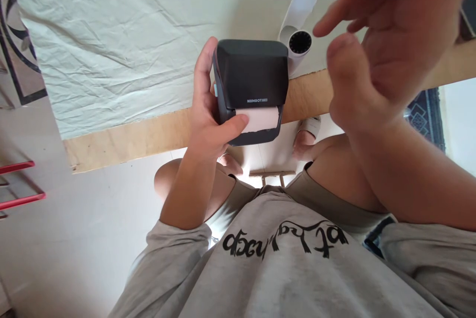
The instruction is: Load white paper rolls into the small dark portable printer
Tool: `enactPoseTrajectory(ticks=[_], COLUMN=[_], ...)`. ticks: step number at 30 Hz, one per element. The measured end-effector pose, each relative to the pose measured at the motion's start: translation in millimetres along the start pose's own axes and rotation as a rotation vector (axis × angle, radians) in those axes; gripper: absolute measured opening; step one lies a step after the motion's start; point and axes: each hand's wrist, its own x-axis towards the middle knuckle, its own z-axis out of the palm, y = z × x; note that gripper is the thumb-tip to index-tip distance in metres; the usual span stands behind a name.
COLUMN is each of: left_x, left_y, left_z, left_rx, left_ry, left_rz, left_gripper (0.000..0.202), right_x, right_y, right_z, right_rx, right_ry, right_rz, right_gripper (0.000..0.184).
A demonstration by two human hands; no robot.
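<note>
My left hand (211, 105) is closed around the left side of a black label printer (253, 73) marked NIIMBOT. The thumb lies on a strip of white label paper (262, 117) at the printer's front slot. In the air to the right, my right hand (390, 45) has its thumb and index finger apart, with nothing visible between them. Just left of its fingertip is a white label roll (295, 63) with a black core, its loose end curling up behind it on the cloth. The printer hides part of the table edge.
A pale, wrinkled cloth (141, 50) covers the table, whose bare wooden edge (122, 144) runs along the front. At the far left, red bars (22, 201) stand out over the floor. A dark object (469, 6) sits at the right edge, and a dark patterned mat (427, 115) lies below.
</note>
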Motion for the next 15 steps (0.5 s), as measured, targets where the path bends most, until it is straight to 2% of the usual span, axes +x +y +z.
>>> enactPoseTrajectory(ticks=[1,3,8,11,15], left_x=[0.2,-1.3,-11.5,-13.7,-12.1], left_y=[-0.2,3.4,29.1,39.1,38.8], left_z=[0.6,4.1,18.8,23.7,23.5], left_rx=[-0.026,-0.067,-0.015,-0.027,-0.071], left_ry=[-0.013,-0.020,0.055,0.030,0.017], left_rz=[0.018,0.023,-0.126,-0.196,-0.186], left_gripper=[0.102,0.088,0.046,0.045,0.047], right_x=[-0.2,-1.6,-10.0,-12.5,-10.1], right_y=[-1.9,-5.6,-10.5,-8.5,-5.4], right_z=[0.9,4.7,15.1,16.9,16.8], right_rx=[-0.043,-0.100,-0.017,0.009,0.057], right_ry=[0.057,0.068,-0.068,-0.125,-0.173], right_rz=[-0.051,-0.159,-0.168,-0.172,-0.235], right_gripper=[0.021,0.011,0.024,0.037,0.045])
